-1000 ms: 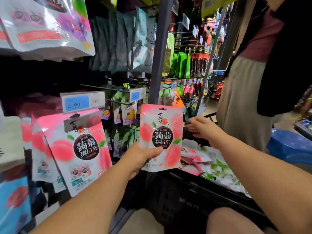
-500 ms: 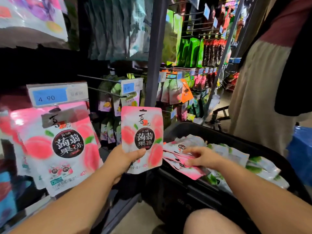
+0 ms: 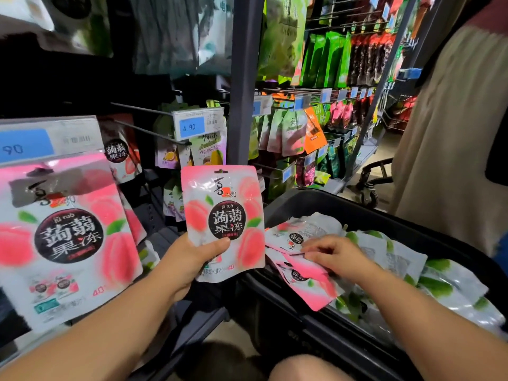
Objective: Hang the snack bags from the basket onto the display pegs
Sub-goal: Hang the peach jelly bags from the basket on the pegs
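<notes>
Peach bag [image 3: 222,221]: being held upright just left of the basket [image 3: 371,213], over its near corner.
Left hand [image 3: 189,259]: clamping the peach bag's lower left corner, thumb lying across the front.
Right hand [image 3: 335,257]: reaching inside the basket, curled fingers pinching the top pink bag [image 3: 310,281].
Green bags [image 3: 439,287]: lying in the basket's right part.
Hung bag [image 3: 63,237]: hanging well left of the basket, under a price tag [image 3: 41,141].
Peg [image 3: 148,130]: jutting out up-left of the basket.

Held pink bag [image 3: 222,215], centre: "jū ruò", "蒟蒻果冻"; "40" near its 6 o'clock edge.
Hanging pink bag [image 3: 63,237], at 9 o'clock: same wording, "40".
Price tag [image 3: 198,124], at 12 o'clock: "4.90".
Second price tag [image 3: 41,141], at 10 o'clock: "90", cut off.
</notes>
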Demonstrator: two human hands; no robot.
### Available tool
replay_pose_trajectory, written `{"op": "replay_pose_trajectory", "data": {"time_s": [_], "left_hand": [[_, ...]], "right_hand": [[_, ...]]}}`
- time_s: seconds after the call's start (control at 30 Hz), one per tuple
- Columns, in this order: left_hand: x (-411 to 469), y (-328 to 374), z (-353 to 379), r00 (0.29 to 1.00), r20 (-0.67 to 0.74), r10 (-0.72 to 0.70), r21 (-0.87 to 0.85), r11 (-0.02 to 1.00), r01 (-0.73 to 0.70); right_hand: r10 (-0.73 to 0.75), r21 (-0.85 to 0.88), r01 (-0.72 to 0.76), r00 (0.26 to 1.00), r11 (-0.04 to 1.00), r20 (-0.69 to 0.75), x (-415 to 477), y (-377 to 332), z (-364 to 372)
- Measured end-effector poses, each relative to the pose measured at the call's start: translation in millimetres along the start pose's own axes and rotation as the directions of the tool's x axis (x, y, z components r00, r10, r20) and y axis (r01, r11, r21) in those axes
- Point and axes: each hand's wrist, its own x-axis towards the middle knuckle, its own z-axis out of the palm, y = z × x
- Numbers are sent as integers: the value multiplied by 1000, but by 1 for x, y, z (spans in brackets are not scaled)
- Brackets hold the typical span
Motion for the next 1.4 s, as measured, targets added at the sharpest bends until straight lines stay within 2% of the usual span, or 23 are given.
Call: {"op": "replay_pose_trajectory", "data": {"time_s": [0.17, 0.27, 0.37, 0.47, 0.57, 0.63, 0.77, 0.87, 0.93, 1.07, 1.13, 1.2, 1.3, 1.4], "left_hand": [[4, 1, -2, 999, -32, 25, 67, 997, -22], [9, 3, -1, 996, -72, 47, 120, 992, -38], [13, 4, 0, 993, -104, 65, 164, 985, -47], [15, 6, 1, 988, -132, 84, 204, 977, -56], [17, 5, 1, 980, -161, 115, 253, 965, -71], [17, 3, 4, 976, -175, 127, 270, 960, -77], [18, 1, 10, 982, -156, 106, 273, 960, -60], [18, -1, 15, 985, -153, 86, 267, 963, -42], [17, -2, 18, 986, -144, 82, 268, 962, -40], [16, -1, 18, 988, -122, 93, 265, 962, -58], [14, 3, 18, 989, -117, 91, 261, 963, -58], [12, 4, 17, 990, -106, 88, 257, 965, -58], [7, 13, 13, 991, -98, 96, 279, 958, -65], [0, 30, 3, 986, -100, 135, 299, 949, -99]], "right_hand": [[-28, 30, 38, 961, 999, -276, 9, -11, -2], [-31, 216, 134, 907, 967, -420, 13, -29, -18], [24, 410, 216, 862, 886, -507, 21, -43, -33], [78, 589, 316, 834, 744, -546, 28, -55, -42], [136, 734, 329, 858, 593, -495, 32, -65, -44], [168, 785, 303, 875, 541, -454, 34, -70, -40], [166, 766, 245, 894, 594, -415, 35, -73, -24], [75, 665, 216, 922, 715, -380, 26, -74, -13], [22, 618, 170, 957, 767, -290, 19, -70, -8], [86, 548, -43, 995, 835, -54, 9, -55, 2], [127, 560, -147, 989, 815, 76, 6, -50, 4], [173, 569, -211, 978, 795, 121, 5, -41, 5], [156, 608, -153, 987, 779, 49, 3, -45, 2], [62, 677, -59, 998, 733, 20, 5, -58, -4]]}}
